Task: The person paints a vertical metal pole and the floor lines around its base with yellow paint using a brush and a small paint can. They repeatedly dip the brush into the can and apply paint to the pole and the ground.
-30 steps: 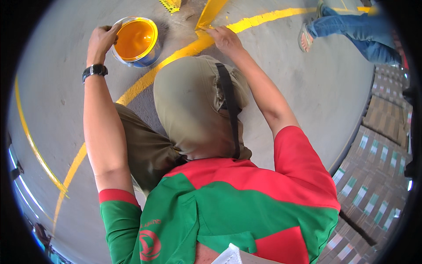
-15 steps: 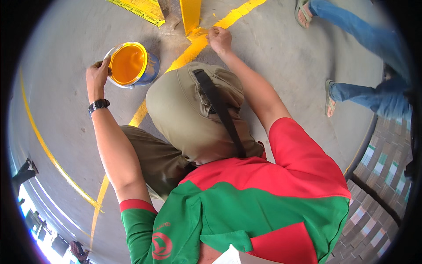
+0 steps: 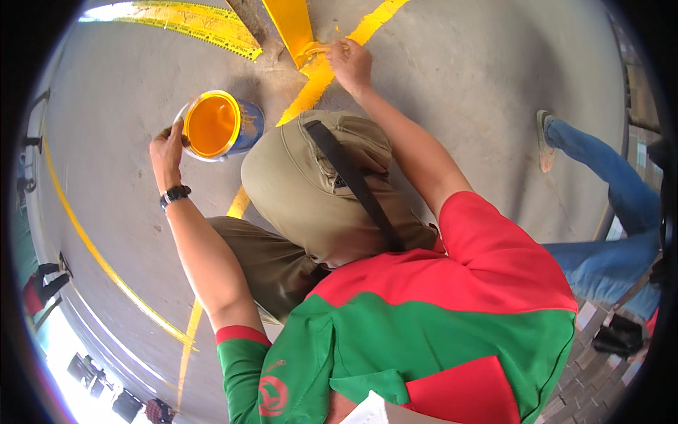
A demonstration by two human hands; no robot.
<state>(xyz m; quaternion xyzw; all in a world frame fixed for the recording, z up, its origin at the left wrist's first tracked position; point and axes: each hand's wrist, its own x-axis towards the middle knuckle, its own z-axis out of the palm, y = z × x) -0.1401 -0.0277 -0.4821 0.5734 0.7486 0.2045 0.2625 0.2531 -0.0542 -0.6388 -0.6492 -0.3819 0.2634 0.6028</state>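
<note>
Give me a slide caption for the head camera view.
Left hand gripping a blue paint bucket, right hand at the foot of a yellow post.

Bystander's blue jeans at right, black-edged yellow strip upper left

I find the paint glossy, wet-looking; the bucket, smooth-walled with smears. The floor looks like matt, scuffed concrete; my trousers and shirt, soft matt cloth.
</note>
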